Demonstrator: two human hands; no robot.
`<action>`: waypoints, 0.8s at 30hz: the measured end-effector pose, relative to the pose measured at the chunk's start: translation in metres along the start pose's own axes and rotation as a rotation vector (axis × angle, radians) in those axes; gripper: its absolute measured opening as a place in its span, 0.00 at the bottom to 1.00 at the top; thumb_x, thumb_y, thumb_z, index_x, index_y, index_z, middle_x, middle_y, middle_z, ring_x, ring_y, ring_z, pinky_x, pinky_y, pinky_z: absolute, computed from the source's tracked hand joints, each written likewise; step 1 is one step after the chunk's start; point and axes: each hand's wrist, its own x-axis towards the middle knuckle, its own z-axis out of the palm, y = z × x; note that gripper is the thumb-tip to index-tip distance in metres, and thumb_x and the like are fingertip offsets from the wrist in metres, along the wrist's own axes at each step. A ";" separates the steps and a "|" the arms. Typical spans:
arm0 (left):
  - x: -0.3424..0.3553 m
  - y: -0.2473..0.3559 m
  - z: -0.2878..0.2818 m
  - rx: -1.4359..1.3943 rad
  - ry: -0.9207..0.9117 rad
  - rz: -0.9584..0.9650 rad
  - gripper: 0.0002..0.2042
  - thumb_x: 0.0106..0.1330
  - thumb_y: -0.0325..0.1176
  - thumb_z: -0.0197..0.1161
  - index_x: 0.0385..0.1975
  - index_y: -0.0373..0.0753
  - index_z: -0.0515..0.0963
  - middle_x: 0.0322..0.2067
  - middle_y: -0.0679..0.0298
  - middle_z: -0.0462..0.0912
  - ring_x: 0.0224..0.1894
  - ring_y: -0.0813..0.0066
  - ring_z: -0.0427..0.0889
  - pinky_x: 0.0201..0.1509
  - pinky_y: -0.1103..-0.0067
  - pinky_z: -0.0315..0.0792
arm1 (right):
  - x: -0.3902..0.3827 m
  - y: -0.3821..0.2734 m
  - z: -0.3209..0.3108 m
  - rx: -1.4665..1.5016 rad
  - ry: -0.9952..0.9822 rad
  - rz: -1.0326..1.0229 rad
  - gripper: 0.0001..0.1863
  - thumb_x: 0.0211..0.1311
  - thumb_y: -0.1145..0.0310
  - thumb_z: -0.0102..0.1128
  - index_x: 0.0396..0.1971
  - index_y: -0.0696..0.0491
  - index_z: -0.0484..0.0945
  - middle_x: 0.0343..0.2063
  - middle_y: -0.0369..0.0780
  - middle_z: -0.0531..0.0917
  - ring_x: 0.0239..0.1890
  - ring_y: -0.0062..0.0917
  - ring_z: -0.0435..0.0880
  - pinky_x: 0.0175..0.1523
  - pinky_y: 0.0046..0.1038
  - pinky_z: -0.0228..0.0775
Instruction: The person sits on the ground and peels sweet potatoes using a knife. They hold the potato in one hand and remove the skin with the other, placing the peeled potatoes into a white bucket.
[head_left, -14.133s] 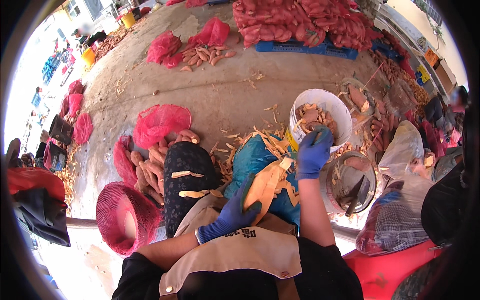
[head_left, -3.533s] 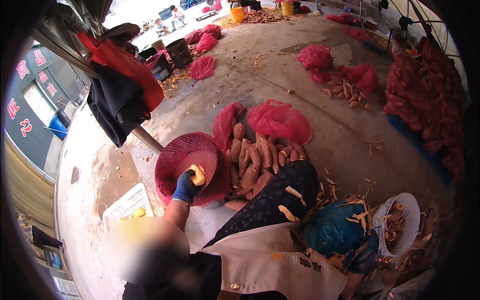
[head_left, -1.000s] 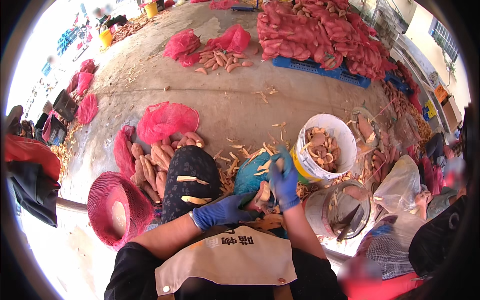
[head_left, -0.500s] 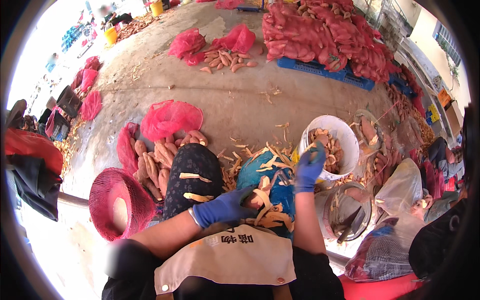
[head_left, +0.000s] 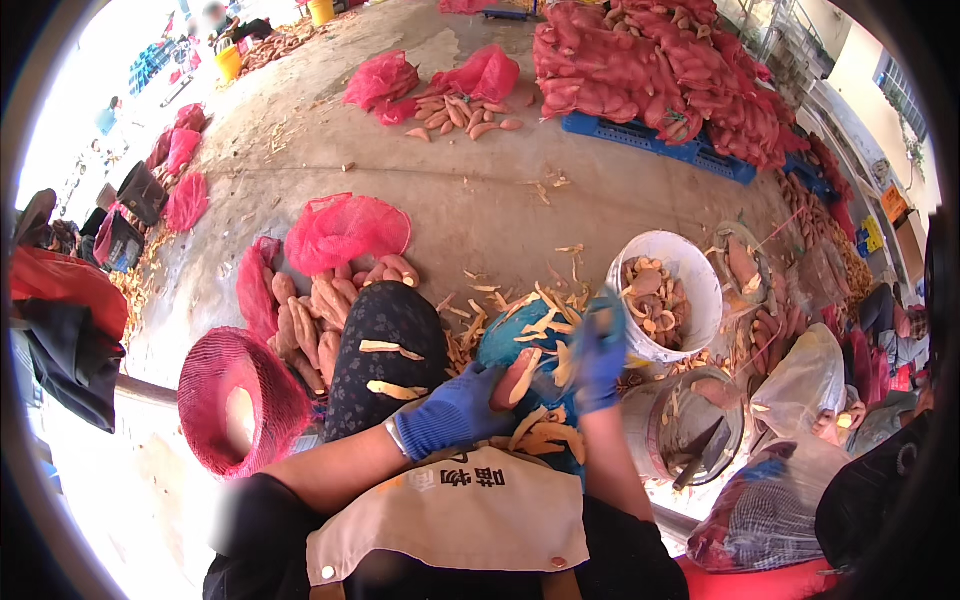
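Observation:
My left hand (head_left: 457, 412), in a blue glove, is closed round a red-skinned sweet potato (head_left: 514, 378) with pale peeled flesh, above my lap. Just right of it my right hand (head_left: 601, 362), also blue-gloved, is smeared by motion; its fingers and whatever they hold are unclear. Under both hands lies a blue plastic covering (head_left: 505, 340) strewn with peel strips (head_left: 545, 436). My dark patterned knee (head_left: 385, 340) carries more strips. Beyond my right hand stands a white bucket (head_left: 700, 290) with peel and pieces inside.
Left: red mesh-covered basket (head_left: 210, 400), hanging clothes (head_left: 70, 350), loose sweet potatoes (head_left: 305, 340). Right: grey bucket (head_left: 640, 440) with a blade (head_left: 705, 450), bagged items (head_left: 760, 500), a co-worker's hand (head_left: 830, 425). Ahead: mesh sacks (head_left: 640, 70) on blue pallets (head_left: 640, 140); distant people (head_left: 240, 35).
Since half a second ago my right hand has shifted left and down, blurred. The potato in my left hand shows more clearly. Earlier, my left hand held a pale piece over the red basket.

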 end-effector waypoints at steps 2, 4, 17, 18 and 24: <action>0.002 -0.003 0.014 0.033 0.018 0.037 0.35 0.55 0.46 0.69 0.60 0.37 0.66 0.47 0.42 0.75 0.51 0.45 0.75 0.54 0.62 0.72 | -0.025 -0.028 0.028 -0.330 -0.117 -0.385 0.17 0.64 0.72 0.55 0.51 0.59 0.73 0.35 0.44 0.78 0.34 0.32 0.80 0.43 0.31 0.73; 0.000 -0.007 0.030 0.112 0.041 0.009 0.36 0.56 0.45 0.68 0.64 0.39 0.64 0.46 0.44 0.76 0.49 0.49 0.77 0.51 0.63 0.74 | -0.013 -0.014 0.018 -0.238 -0.073 -0.118 0.15 0.64 0.72 0.54 0.50 0.59 0.73 0.36 0.46 0.78 0.39 0.36 0.79 0.48 0.34 0.71; -0.004 -0.013 0.032 -0.130 0.055 0.072 0.31 0.59 0.41 0.65 0.62 0.41 0.65 0.48 0.43 0.73 0.49 0.46 0.78 0.52 0.64 0.74 | 0.016 -0.012 -0.002 -0.516 0.240 -0.411 0.13 0.61 0.77 0.52 0.46 0.60 0.74 0.41 0.50 0.77 0.42 0.43 0.79 0.50 0.35 0.72; -0.005 -0.009 0.026 -0.089 0.035 0.047 0.32 0.58 0.42 0.65 0.63 0.41 0.65 0.49 0.42 0.72 0.50 0.44 0.77 0.53 0.64 0.74 | 0.030 -0.012 -0.013 -0.591 0.327 -0.402 0.13 0.62 0.77 0.51 0.46 0.60 0.74 0.41 0.49 0.78 0.43 0.41 0.79 0.51 0.34 0.71; -0.001 -0.009 0.030 0.074 0.037 -0.026 0.36 0.57 0.47 0.66 0.65 0.42 0.60 0.52 0.40 0.69 0.47 0.41 0.79 0.51 0.60 0.75 | -0.011 -0.007 0.006 -0.244 0.013 -0.267 0.12 0.64 0.74 0.52 0.47 0.60 0.74 0.40 0.46 0.78 0.43 0.37 0.79 0.52 0.33 0.70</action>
